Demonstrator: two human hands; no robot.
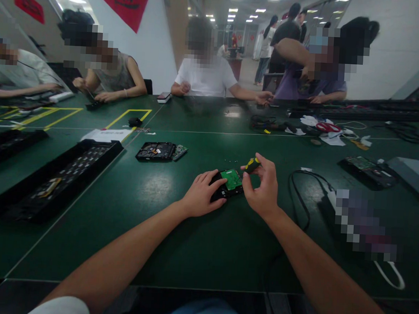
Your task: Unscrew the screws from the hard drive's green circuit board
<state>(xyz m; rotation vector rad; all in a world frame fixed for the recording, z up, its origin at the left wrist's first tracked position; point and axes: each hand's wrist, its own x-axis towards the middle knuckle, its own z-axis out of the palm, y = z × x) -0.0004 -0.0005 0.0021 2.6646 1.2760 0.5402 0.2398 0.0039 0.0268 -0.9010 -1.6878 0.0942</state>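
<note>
A hard drive with a green circuit board facing up lies on the table in front of me. My left hand grips its left side, with fingers over the top and the thumb along the near edge. In my right hand is a short black-and-yellow screwdriver, pinched between thumb and fingers at the drive's right edge. The fingers hide the screwdriver's tip, so I cannot tell whether it touches the drive. Several tiny screws lie just beyond the drive.
Another hard drive lies left, its loose circuit board beside it. Farther left is a long black tray. On the right are a black cable, a third drive and a grey box. Several people sit across the table.
</note>
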